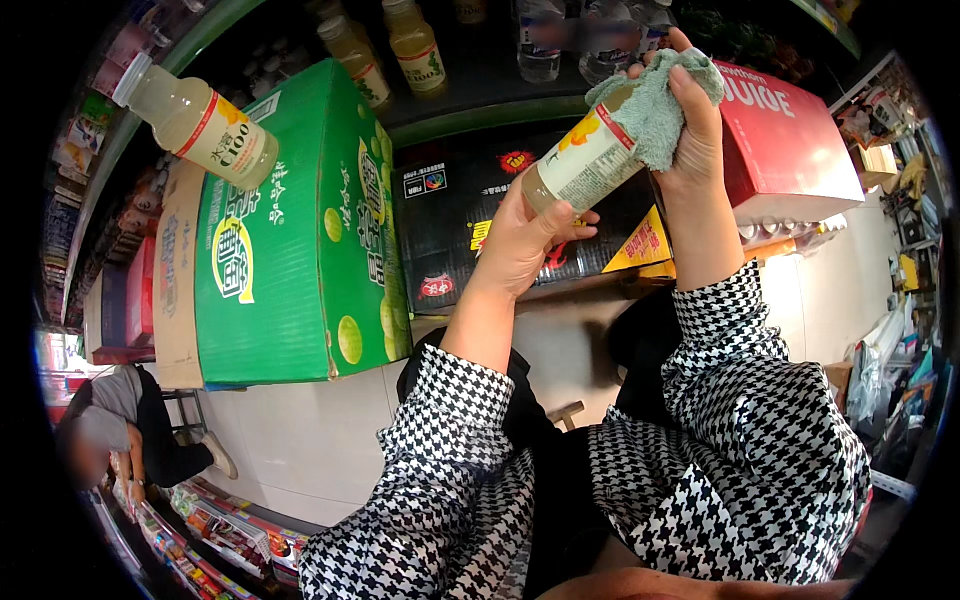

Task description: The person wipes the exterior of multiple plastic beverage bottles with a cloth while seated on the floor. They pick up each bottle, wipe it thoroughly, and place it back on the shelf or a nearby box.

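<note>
A plastic drink bottle (589, 161) with a white, yellow and red label is tilted in front of me, its base in my left hand (521, 244). My right hand (694, 120) grips a pale green terry cloth (660, 112) that wraps the bottle's upper end, so the cap is hidden. A similar bottle (217, 139) of cloudy yellow drink rests on a green cardboard carton (277, 247) at the left. Beneath my hands lies a black carton (450, 225) with a yellow corner.
More drink bottles (416, 56) and clear water bottles (540, 45) stand on the dark shelf (480, 112) ahead. A red juice carton (795, 142) sits at the right over packed bottles. At lower left, another person (135, 420) bends beside low goods racks (217, 532).
</note>
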Motion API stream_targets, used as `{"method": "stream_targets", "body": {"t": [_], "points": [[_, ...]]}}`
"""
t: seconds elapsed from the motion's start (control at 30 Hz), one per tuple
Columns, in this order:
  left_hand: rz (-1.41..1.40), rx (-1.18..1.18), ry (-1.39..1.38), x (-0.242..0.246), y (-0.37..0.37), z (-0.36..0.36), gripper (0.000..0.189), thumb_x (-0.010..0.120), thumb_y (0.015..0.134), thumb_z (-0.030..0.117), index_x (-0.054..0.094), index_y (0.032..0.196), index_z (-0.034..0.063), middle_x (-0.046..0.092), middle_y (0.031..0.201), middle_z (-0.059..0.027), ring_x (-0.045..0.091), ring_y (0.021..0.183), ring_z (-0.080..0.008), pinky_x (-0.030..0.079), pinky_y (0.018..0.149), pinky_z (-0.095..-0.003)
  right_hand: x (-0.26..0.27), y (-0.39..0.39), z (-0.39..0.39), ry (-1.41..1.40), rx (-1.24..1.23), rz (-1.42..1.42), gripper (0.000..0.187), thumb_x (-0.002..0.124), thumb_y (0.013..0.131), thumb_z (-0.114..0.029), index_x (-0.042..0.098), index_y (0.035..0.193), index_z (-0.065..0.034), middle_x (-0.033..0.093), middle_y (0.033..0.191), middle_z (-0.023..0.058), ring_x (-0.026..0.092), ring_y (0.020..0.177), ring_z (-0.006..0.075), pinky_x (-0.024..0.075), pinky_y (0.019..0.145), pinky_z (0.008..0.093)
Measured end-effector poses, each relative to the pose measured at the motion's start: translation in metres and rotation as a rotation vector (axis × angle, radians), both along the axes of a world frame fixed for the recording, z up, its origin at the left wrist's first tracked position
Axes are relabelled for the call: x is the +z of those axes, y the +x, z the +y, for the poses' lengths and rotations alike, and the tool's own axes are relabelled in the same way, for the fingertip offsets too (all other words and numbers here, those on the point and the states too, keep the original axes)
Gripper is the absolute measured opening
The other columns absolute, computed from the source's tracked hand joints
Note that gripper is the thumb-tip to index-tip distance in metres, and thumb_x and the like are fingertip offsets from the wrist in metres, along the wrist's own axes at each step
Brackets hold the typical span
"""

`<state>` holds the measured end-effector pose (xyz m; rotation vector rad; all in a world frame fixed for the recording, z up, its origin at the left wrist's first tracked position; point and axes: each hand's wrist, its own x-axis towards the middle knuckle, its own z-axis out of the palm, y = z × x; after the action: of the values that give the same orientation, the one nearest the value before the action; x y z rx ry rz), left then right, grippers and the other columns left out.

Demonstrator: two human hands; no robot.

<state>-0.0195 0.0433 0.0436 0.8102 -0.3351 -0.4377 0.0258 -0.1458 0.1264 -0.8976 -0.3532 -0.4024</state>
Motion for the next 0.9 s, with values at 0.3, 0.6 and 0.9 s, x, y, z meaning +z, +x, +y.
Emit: {"method": "stream_targets", "body": {"t": [0.3, 0.6, 0.9], "points": [[0.235, -0.367, -0.309, -0.021, -0.013, -0.016, 0.085, 0.045, 0.090, 0.071, 0.049, 0.130, -0.0035, 0.065, 0.097, -0.0184, 0.067, 0.067, -0.0216, 0.061, 0.068, -0.0375, -0.004, -0.005, 0.006, -0.075, 0.474, 0.043, 0.090, 0.076, 0.078, -0.049, 0.034, 0.146, -0.0087, 0.062, 0.118, 0.0208, 0.062, 0.111, 0.0343, 0.0546, 0.091, 0.0491], [0.496, -0.746, -0.953, -0.022, -0.030, -0.032, 0.093, 0.051, 0.085, 0.074, 0.044, 0.129, -0.0076, 0.058, 0.095, -0.0143, 0.059, 0.065, -0.0174, 0.052, 0.071, -0.0354, -0.027, -0.011, 0.041, -0.189, 0.708, 0.209, 0.120, 0.084, 0.059, -0.063, 0.027, 0.151, -0.0103, 0.054, 0.129, 0.0204, 0.063, 0.108, 0.0330, 0.0543, 0.093, 0.0471], [0.197, -0.162, -0.428, -0.016, -0.010, -0.009, 0.081, 0.059, 0.081, 0.072, 0.050, 0.130, 0.0073, 0.060, 0.110, -0.0077, 0.062, 0.083, -0.0189, 0.059, 0.078, -0.0362, -0.028, -0.018, 0.051, -0.330, 0.514, 0.263, 0.075, 0.082, 0.075, -0.035, 0.048, 0.132, 0.0009, 0.064, 0.116, 0.0176, 0.067, 0.103, 0.0262, 0.0556, 0.089, 0.0390]]}}
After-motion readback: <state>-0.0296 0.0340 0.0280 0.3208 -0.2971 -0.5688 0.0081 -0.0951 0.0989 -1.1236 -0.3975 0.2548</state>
